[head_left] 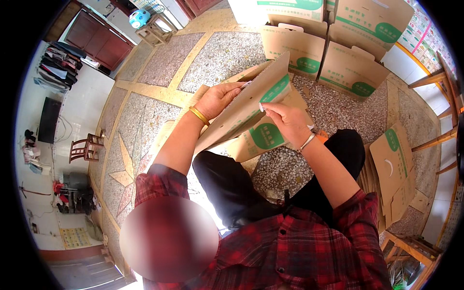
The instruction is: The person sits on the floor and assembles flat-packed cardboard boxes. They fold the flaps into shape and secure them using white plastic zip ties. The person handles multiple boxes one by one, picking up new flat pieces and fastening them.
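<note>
A partly unfolded cardboard box (pixel 251 108) with green print stands tilted between my knees. My left hand (pixel 218 100), with a gold bangle at the wrist, is closed at the left face of its raised panel. A small pale piece shows at those fingertips; the panel partly hides them. On the panel's other face, my right hand (pixel 286 121) pinches a white plastic strip (pixel 261 107), which looks like a carry handle, close against the cardboard. Below that hand lies a lower flap (pixel 261 137) of the box, with a green oval.
Several standing cartons (pixel 295 46) fill the far right. A stack of flat cartons (pixel 394 169), the top one with a white curved handle, leans at my right beside wooden furniture (pixel 435 135). A small wooden chair (pixel 87 147) and a stool (pixel 157 29) stand leftward.
</note>
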